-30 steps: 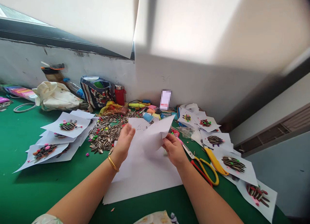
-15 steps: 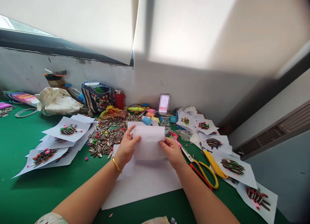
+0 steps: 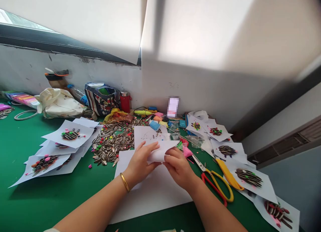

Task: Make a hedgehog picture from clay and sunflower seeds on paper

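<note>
A small white paper [image 3: 163, 148], bent over with its right corner raised, is held between my two hands above larger white sheets [image 3: 160, 195]. My left hand [image 3: 141, 161] is closed on its left side, thumb below and fingers across the top. On the right side my right hand [image 3: 179, 165] pinches the paper between thumb and curled fingers. Just behind them lies a sheet with a pencil drawing [image 3: 147, 135] and a few seeds on it. A heap of striped seeds [image 3: 110, 146] with coloured bits is to the left of my hands.
Yellow and red scissors [image 3: 215, 183] and a yellow cutter [image 3: 228, 173] lie right of my right forearm. Papers with seed figures are at the left [image 3: 71, 133] and right [image 3: 250, 175]. Bags, a red flask [image 3: 124, 103] and clay packets [image 3: 154, 125] stand or lie along the wall.
The small paper has gone from upright and facing me to folded over and lower. My hands have moved closer together around it, and the pencil drawing behind now shows.
</note>
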Action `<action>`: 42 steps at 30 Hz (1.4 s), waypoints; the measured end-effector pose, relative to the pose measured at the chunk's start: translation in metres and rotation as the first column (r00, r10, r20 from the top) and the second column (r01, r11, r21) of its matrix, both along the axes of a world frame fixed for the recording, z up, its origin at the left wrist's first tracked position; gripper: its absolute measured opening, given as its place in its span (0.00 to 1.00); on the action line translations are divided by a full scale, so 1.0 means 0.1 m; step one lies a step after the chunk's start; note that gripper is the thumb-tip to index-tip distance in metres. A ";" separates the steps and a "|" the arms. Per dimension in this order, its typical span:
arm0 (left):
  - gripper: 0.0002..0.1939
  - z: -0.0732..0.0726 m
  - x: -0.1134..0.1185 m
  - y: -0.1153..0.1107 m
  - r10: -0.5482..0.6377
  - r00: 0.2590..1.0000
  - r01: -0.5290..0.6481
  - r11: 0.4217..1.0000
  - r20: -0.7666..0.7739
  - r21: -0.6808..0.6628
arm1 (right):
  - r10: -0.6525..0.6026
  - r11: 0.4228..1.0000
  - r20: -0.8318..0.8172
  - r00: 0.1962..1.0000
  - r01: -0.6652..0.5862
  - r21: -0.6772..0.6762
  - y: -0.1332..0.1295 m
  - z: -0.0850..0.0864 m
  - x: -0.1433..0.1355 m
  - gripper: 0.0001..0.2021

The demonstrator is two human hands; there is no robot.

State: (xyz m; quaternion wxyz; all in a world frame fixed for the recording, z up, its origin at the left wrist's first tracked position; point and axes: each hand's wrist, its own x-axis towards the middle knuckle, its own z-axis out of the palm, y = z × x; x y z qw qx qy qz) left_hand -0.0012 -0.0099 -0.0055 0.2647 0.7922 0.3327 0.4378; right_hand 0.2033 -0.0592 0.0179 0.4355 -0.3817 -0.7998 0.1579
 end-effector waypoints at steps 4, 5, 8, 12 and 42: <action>0.16 -0.02 0.03 0.01 0.192 0.935 -0.069 0.923 0.297 -0.380 | -0.195 0.976 -0.133 0.972 0.206 0.069 -0.03 -0.04 0.00 0.25; 0.19 -0.02 0.03 0.02 0.243 0.883 -0.017 0.872 0.402 -0.488 | -0.260 0.963 -0.186 0.947 0.268 0.015 -0.03 -0.07 0.01 0.30; 0.29 0.00 0.06 0.03 0.318 0.695 0.250 0.734 0.645 -0.631 | -0.290 0.938 -0.275 0.917 0.215 -0.272 0.02 -0.16 -0.02 0.40; 0.31 -0.01 0.13 -0.03 0.304 0.645 0.421 0.624 0.701 -0.658 | -0.162 0.830 -0.390 0.906 -0.089 -0.551 0.08 -0.26 -0.15 0.33; 0.19 -0.08 -0.09 0.22 0.245 0.862 0.163 0.695 0.444 -0.700 | -0.471 0.702 -0.546 0.693 -0.080 -0.708 0.31 -0.34 0.16 0.22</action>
